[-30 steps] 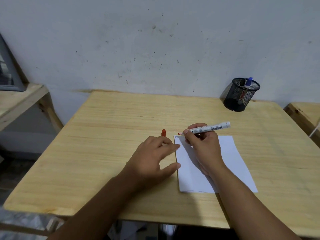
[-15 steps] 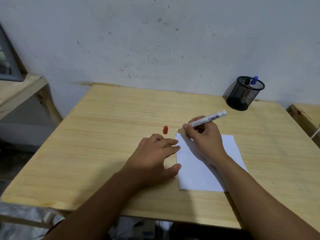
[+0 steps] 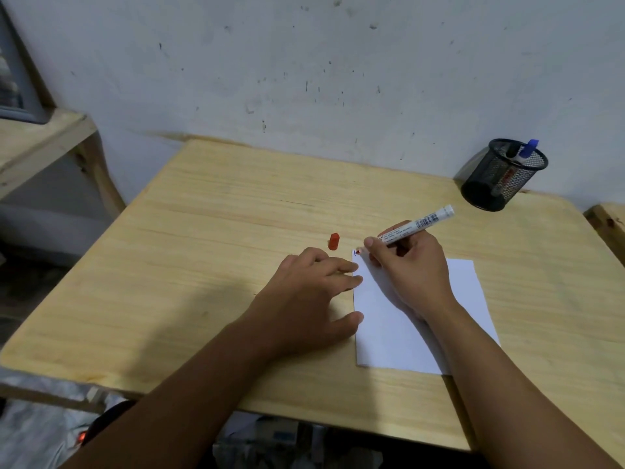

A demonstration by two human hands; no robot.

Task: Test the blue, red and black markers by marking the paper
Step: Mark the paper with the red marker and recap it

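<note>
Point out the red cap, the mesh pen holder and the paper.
red cap [image 3: 333, 241], head view, on its side face.
mesh pen holder [image 3: 500, 179], head view, on its front mesh wall.
paper [image 3: 382, 330], head view, on its bare lower left area.

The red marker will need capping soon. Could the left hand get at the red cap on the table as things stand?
Probably yes. The red cap lies on bare table just beyond the left hand, which rests flat at the paper's edge holding nothing, with nothing between them.

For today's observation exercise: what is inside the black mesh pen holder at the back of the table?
Inside the mesh pen holder, a blue-capped marker and a black-capped one stick up above the rim. Their lower bodies show only dimly through the mesh; the bottom cannot be seen.
</note>
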